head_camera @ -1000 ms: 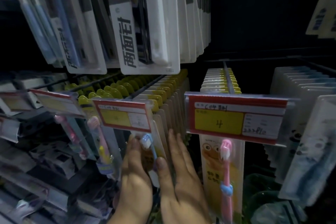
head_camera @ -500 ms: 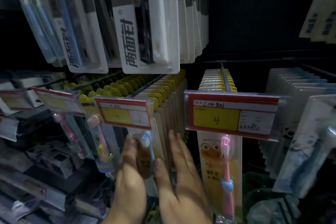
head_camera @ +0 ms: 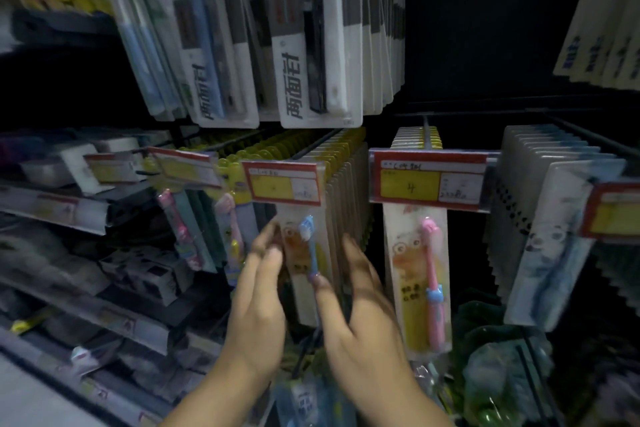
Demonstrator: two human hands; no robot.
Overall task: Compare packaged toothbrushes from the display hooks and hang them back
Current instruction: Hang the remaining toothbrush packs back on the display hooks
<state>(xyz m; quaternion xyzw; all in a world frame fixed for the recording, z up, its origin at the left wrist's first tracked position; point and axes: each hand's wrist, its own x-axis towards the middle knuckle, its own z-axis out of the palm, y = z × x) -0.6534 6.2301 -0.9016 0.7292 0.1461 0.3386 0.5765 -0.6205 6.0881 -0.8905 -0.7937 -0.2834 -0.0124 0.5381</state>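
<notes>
Head view, dim aisle, some blur.

Blue toothbrush pack (head_camera: 297, 272): front of its row, face out, between the two grips. Its top is hidden behind a red-and-yellow price tag (head_camera: 284, 185), so the hook hole is not visible. Blue brush (head_camera: 309, 243) stands head up in the blister.

Left grip (head_camera: 258, 308): fingers nearly straight and relaxed, not curled round anything. The fingertips (head_camera: 268, 236) lie along the pack's left edge. Contact is likely but blurred.

Right grip (head_camera: 363, 329): spread, fingers straight. The thumb (head_camera: 320, 282) rests on the pack's face at the lower end of the brush handle. The fingers (head_camera: 351, 250) reach up the right side of the row. I cannot tell whether they go behind the front pack.

Behind both grips, a row of like packs (head_camera: 346, 177) with yellow tops runs back along the hook.

Just right of the right grip hangs a pink toothbrush pack (head_camera: 408, 270), under a second price tag (head_camera: 429, 180) marked "4". Further right is a row of pale panda packs (head_camera: 550, 253).

Just left of the left grip hang small pink brush packs (head_camera: 230, 225). Beyond them are shelves (head_camera: 86, 211) of boxed goods.

Above both grips hang tall white packs (head_camera: 311, 55) with dark lettering.

Below and right of the right grip sits a green bag (head_camera: 498, 350).
</notes>
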